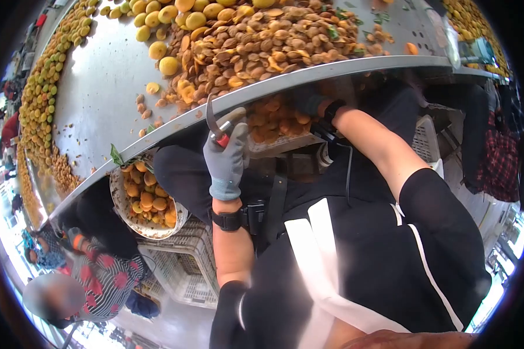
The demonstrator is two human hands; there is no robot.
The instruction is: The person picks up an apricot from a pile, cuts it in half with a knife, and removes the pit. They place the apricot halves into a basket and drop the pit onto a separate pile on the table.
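My left hand [227, 154], in a grey work glove, is closed around a curved knife [211, 119] with a red and metal handle. Its blade points up, just in front of the table's metal rim. My right hand [312, 104] is gloved too and reaches into the shade below that rim. Its fingers are dark and blurred, so what they do is hidden. Beside it, a container of apricot halves [273, 119] sits under the rim, between my knees. On the metal table [105, 75] lies a big heap of apricot pits [262, 49], with whole apricots [169, 17] behind it.
A white bucket [119, 200] of apricots stands left of my knee, above a stacked plastic crate [186, 273]. Another crate [426, 139] is at my right. A co-worker in a striped top [108, 285] sits at the left. More apricots [41, 87] line the table's far side.
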